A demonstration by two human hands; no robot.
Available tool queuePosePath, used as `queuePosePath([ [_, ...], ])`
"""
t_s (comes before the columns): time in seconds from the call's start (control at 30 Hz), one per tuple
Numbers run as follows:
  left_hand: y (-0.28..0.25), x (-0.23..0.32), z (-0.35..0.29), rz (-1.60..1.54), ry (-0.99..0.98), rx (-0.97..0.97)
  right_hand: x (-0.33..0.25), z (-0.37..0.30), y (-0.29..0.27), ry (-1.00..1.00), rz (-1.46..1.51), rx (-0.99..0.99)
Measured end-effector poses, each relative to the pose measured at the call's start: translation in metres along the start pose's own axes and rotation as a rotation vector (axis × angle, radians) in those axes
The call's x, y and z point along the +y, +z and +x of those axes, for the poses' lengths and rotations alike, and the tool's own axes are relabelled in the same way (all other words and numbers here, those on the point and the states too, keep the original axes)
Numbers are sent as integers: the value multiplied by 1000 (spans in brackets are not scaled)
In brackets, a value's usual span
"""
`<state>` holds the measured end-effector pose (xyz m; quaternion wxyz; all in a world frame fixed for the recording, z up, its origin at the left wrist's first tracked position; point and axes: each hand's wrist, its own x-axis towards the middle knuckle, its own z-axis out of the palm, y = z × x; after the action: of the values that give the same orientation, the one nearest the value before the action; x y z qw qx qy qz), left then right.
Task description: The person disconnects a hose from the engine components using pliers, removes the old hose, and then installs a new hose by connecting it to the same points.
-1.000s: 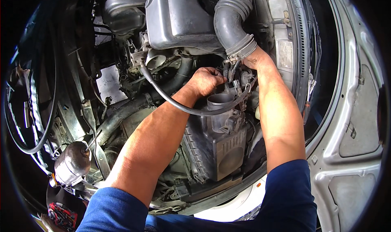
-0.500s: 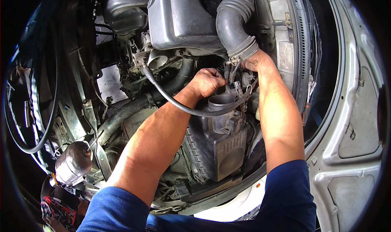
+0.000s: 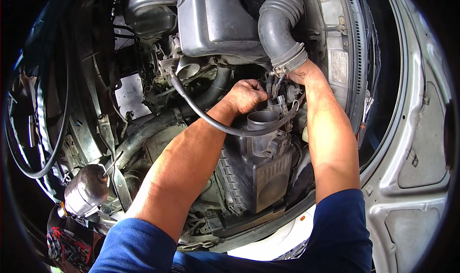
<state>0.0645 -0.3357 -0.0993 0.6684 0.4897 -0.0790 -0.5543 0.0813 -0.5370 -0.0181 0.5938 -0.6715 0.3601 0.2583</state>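
Both my arms reach into a car's engine bay. My left hand (image 3: 247, 96) is curled closed beside a dark wiring connector (image 3: 269, 86), its fingertips pinched; what they hold is too small to make out. Just below it stands the round open neck (image 3: 263, 118) of a black air filter box (image 3: 261, 170). My right hand (image 3: 305, 73) is up against the clamped end of a ribbed grey intake hose (image 3: 282, 31), and its fingers are hidden behind the hose clamp (image 3: 288, 64) and wiring. A loose black rubber hose (image 3: 211, 123) loops across my left wrist and the box neck.
A large grey plastic engine cover (image 3: 218, 21) lies at the far side. On the left are a thick black hose (image 3: 143, 136) and a rounded metal canister (image 3: 86, 190). The raised silver hood (image 3: 409, 177) edges the right side.
The whole view has shifted slightly. Both hands stay at nearly the same spots, the left still pinched by the connector and the right still behind the hose end.
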Motion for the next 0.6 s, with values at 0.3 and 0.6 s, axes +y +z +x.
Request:
queuePosePath([
  [0.3, 0, -3, 2, 35, 27, -8, -8, -3, 2, 77, -72, -57],
  [0.6, 2, 1, -3, -64, -12, -12, 8, 4, -21, 225, 7, 43],
])
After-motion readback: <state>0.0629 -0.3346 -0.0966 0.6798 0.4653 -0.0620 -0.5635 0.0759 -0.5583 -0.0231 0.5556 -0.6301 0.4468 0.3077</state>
